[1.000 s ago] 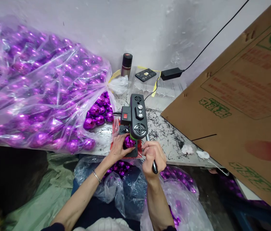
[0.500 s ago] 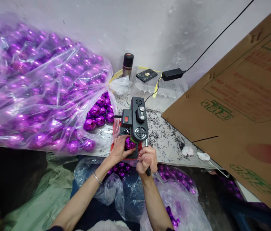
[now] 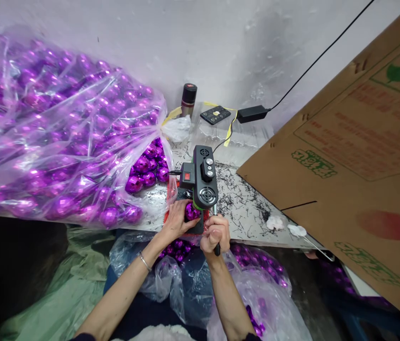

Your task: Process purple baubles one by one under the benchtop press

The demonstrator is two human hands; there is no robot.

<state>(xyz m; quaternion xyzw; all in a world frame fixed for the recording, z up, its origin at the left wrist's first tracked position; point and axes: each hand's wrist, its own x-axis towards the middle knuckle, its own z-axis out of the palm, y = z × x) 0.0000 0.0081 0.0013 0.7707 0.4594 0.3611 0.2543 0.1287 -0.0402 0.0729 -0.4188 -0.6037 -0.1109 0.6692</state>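
The left hand (image 3: 176,219) pinches a shiny purple faceted ball (image 3: 191,211) beneath the front end of the black bench device (image 3: 205,177). The right hand (image 3: 216,233) is closed around its lever handle (image 3: 217,248).

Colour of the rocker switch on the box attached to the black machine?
The switch is red; it shows best in the current head view.

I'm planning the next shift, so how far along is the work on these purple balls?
Black bits litter the table, so some probably are done. In hand: the left hand holds one ball under the machine, the right hand its lever. That ball appears left to finish; whether those in the big bag are done, I cannot tell.
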